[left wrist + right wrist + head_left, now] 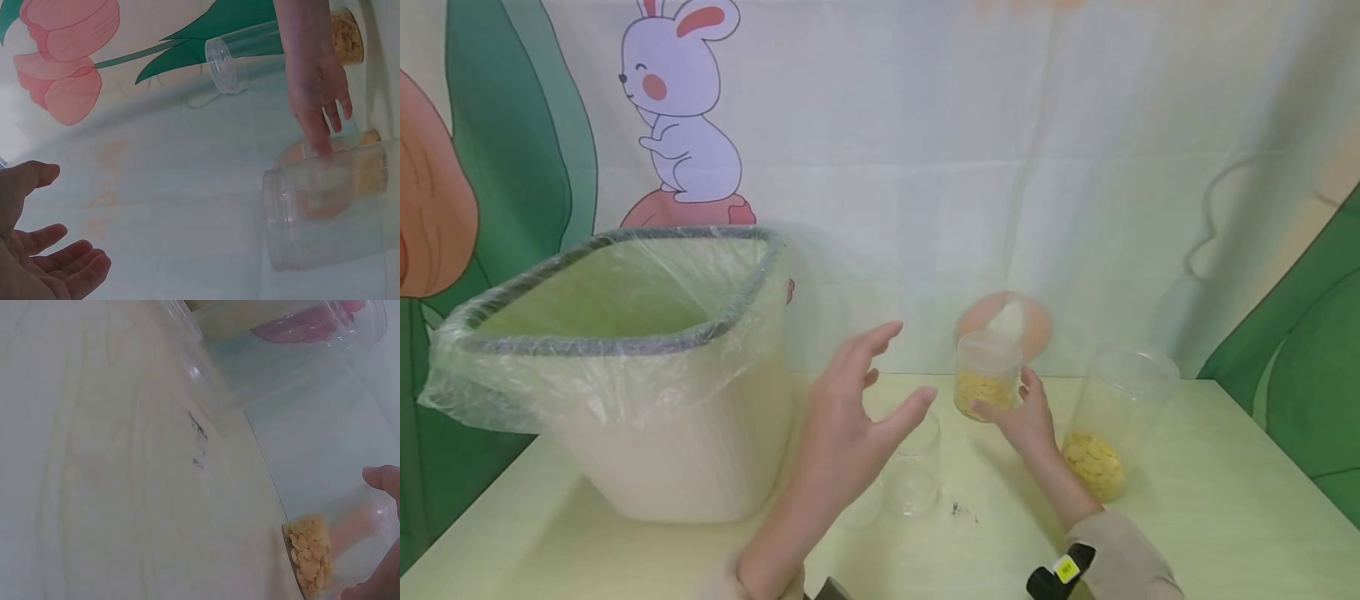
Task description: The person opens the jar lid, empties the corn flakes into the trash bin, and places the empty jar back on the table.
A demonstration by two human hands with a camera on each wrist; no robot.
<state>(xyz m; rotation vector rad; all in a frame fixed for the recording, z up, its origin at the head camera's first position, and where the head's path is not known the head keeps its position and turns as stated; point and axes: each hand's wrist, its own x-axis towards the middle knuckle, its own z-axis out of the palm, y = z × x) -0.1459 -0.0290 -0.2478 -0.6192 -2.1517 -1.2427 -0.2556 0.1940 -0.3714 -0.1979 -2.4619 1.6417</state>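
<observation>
My right hand (1026, 421) holds a small clear jar (988, 375) partly filled with yellow flakes, near the back of the table. Thumb and fingers lie on either side of that jar (353, 540) in the right wrist view. In the head view my left hand (850, 417) is raised with fingers and thumb apart and nothing between them. Below and behind it stands a clear, empty-looking jar (912, 475), partly hidden by the hand. A taller clear jar (1123, 417) with yellow flakes at its bottom stands to the right of my right forearm.
A large pale bin (677, 450) lined with a clear plastic bag takes up the left of the table (910, 567). Behind the table hangs a printed cloth (887, 167) with a rabbit. Small dark marks (198, 434) show on the tabletop.
</observation>
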